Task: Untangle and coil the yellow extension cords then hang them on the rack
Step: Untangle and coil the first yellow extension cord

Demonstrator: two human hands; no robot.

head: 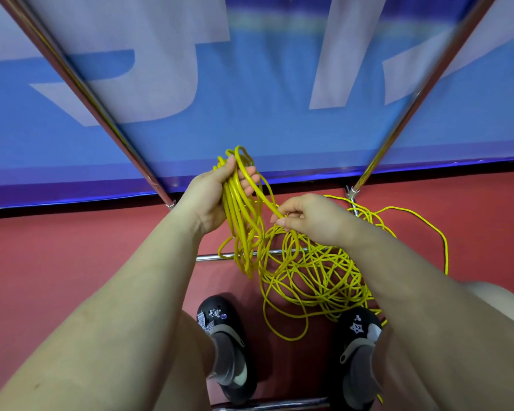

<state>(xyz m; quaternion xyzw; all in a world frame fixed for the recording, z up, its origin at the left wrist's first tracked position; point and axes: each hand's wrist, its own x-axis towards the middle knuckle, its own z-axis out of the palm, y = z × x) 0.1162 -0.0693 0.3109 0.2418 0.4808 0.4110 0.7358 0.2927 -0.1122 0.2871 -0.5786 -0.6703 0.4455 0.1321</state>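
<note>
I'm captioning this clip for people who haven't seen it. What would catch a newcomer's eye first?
The yellow cord: the left hand grips a bundle of loops at centre, while the right hand pinches one strand. A tangled heap sprawls on the red floor by the black shoes.

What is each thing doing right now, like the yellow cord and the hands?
left hand: raised, grips a bunch of cord loops.
right hand: pinches one strand that leads to the bunch.
coiled loops: gathered, hang down from the left hand.
tangled cord: loose messy heap on the red floor.
rack: metal poles, no cord hung on them.
shoes: flat on the floor beside the heap.
</note>
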